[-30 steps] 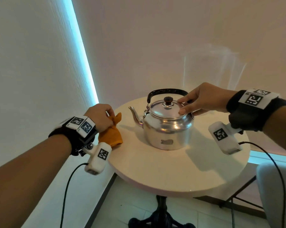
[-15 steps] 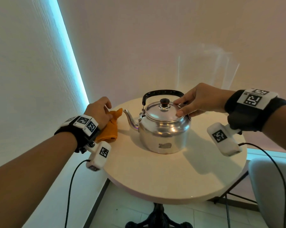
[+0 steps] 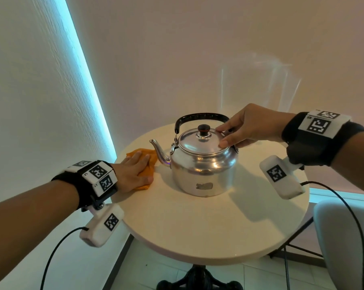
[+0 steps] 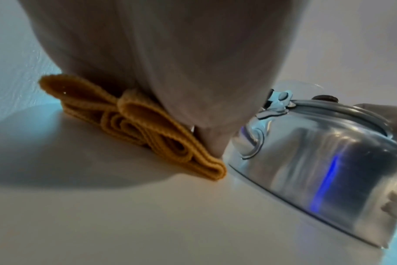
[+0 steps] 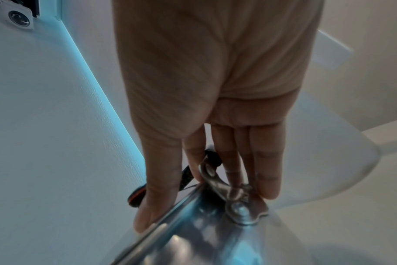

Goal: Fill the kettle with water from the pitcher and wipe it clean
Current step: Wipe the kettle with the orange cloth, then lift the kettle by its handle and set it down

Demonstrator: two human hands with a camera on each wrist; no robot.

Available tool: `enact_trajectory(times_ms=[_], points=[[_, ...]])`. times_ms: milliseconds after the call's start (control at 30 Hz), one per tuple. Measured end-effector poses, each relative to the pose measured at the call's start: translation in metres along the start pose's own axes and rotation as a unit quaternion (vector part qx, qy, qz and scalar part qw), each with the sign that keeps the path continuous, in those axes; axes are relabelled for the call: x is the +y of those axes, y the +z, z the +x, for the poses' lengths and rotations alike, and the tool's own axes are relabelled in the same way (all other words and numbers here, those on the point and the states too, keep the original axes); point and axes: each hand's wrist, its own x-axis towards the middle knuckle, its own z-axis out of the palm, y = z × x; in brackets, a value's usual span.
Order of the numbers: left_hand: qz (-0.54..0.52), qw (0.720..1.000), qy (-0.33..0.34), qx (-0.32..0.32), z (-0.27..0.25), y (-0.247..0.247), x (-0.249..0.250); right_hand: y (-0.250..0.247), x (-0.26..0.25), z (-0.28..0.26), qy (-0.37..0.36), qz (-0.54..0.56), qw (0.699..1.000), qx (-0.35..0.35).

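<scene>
round table (image 3: 197, 233) is carrying the kettle (image 3: 204, 164), lid on; left hand (image 3: 132, 170) is lying flat on the folded cloth (image 3: 147, 164). left wrist: cloth is sitting just beside the kettle. right wrist: right hand (image 5: 215, 107) fingers are resting straight on the lid rim. wiping is looking unfinished; filling cannot be told.

Shiny steel kettle (image 3: 204, 164) stands upright mid-table, lid on, spout left; folded orange cloth (image 3: 147, 162) just left.
</scene>
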Motion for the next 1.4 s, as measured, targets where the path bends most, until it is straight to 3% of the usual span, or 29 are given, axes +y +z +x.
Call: enact_trajectory(times_ms=[200, 333, 500, 700, 900, 1133, 1400], points=[[-0.023, 1.0, -0.002, 0.004, -0.004, 0.0, 0.003, 0.0, 0.0, -0.003, -0.003, -0.022, 1.0, -0.003], [-0.076, 0.995, 0.009, 0.058, -0.02, -0.016, 0.011, 0.0, -0.004, -0.007, -0.017, -0.072, 0.997, -0.012], [-0.071, 0.996, -0.021, 0.058, -0.052, -0.056, 0.014, -0.009, -0.002, -0.005, -0.008, -0.037, 0.998, 0.057], [-0.048, 0.989, 0.001, 0.142, -0.068, -0.119, 0.034, -0.014, -0.014, 0.008, 0.014, -0.022, 0.997, 0.075], [-0.048, 0.979, 0.046, 0.192, -0.039, -0.142, 0.08, -0.015, -0.036, 0.029, 0.041, -0.09, 0.994, 0.051], [-0.052, 0.986, 0.032, 0.154, -0.002, -0.131, 0.11, -0.015, -0.042, 0.036, 0.072, -0.18, 0.981, -0.03], [-0.115, 0.976, 0.071, 0.17, 0.0, -0.138, 0.11, -0.029, -0.037, 0.038, 0.054, -0.119, 0.991, -0.008]])
